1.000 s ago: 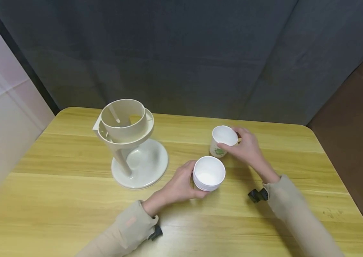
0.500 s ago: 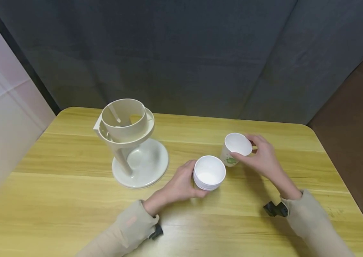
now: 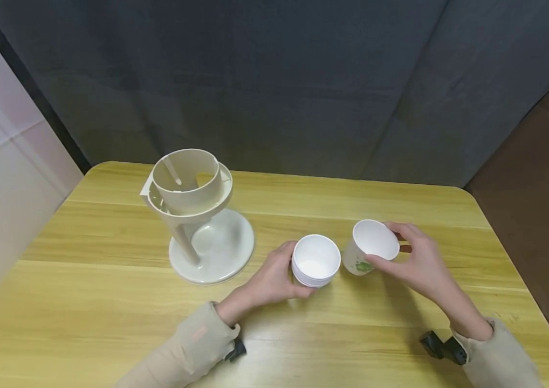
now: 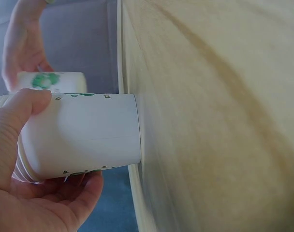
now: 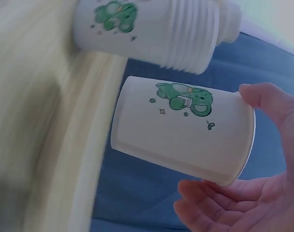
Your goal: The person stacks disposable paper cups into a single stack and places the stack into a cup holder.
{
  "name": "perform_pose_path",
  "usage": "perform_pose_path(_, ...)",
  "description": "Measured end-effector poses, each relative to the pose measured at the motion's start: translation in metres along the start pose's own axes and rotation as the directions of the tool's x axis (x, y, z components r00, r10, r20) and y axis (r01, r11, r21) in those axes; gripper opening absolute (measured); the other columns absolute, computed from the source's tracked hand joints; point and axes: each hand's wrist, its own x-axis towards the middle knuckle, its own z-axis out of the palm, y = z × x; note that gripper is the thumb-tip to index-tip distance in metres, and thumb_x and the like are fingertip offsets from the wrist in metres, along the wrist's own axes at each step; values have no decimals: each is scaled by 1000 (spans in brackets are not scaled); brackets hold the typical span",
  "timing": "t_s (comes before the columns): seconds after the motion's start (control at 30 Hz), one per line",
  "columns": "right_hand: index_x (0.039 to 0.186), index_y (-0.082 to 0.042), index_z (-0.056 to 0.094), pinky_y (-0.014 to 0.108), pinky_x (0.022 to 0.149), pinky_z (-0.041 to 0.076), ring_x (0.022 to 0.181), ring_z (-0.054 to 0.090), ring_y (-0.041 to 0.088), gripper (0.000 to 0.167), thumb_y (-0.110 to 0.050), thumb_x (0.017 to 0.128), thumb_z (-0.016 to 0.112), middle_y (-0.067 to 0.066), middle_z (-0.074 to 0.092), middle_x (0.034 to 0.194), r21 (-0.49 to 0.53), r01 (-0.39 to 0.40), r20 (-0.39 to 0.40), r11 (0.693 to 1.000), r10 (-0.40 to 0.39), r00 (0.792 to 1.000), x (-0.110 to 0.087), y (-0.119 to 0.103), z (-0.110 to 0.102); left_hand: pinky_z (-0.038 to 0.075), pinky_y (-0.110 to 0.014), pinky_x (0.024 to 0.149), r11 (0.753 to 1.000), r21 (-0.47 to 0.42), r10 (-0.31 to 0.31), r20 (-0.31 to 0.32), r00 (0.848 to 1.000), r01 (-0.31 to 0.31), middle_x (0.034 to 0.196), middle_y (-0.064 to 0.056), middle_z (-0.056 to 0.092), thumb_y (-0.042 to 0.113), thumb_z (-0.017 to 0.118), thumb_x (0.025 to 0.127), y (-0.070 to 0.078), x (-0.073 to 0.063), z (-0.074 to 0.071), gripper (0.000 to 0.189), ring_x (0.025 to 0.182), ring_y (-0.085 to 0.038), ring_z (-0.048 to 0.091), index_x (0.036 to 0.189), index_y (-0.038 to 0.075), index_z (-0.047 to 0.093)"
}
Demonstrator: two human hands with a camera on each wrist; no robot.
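A stack of white paper cups (image 3: pixel 316 261) stands upright on the table, gripped round its side by my left hand (image 3: pixel 274 277). Several nested rims show on the stack in the right wrist view, and its base meets the tabletop in the left wrist view. Just right of it, my right hand (image 3: pixel 417 261) holds a single paper cup (image 5: pixel 181 130) near its rim, between thumb and fingers. That cup bears a green cartoon animal print and is slightly tilted. In the right wrist view its base appears raised off the table. A small gap separates cup and stack.
A cream plastic stand (image 3: pixel 187 207) with a ring-shaped top and a round white base (image 3: pixel 226 250) stands left of my left hand. The wooden table (image 3: pixel 109 318) ends at a dark curtain (image 3: pixel 274 91) behind. A pale panel is at left, a brown one at right.
My right hand has moved right and toward me with the single cup, from behind the stack to beside it. My left hand and the stack have stayed in place.
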Motion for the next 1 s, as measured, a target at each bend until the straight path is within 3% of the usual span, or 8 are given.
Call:
perform_pose_path(0.13,110,0,63,13,71,48,88,54,6,53,-14,64,85,9,63,102,7,40,-41,999,-40,998,-9,-8,-9,45,-42,93,1000,13,10,0,1000,-10,115,-16,59,13,85,60,-2,0,1,77,107,-28,56,125,-6,48)
perform_pose_path(0.23,110,-1,63,8,70,46,85,53,0,54,-12,62,86,7,63,101,3,77,-55,997,-77,996,-13,-16,-16,46,-42,93,1000,21,16,-1,1000,-16,115,-16,59,14,84,60,-3,0,1,76,106,-28,56,125,-6,48)
perform_pose_path(0.67,111,-5,64,9,73,47,85,57,2,63,-5,53,88,-1,64,101,7,233,-76,973,-231,970,-17,-53,-32,47,-40,91,1000,4,2,-3,1000,-2,113,-14,59,14,84,60,-2,0,0,76,104,-27,56,124,-5,48)
perform_pose_path(1.0,114,-3,63,14,73,50,89,57,9,63,-10,56,88,3,64,104,71,305,-58,950,-302,952,6,-70,-11,46,-38,93,1000,7,16,3,1000,-16,114,-14,59,15,85,60,-3,1,1,78,106,-25,56,125,-4,49)
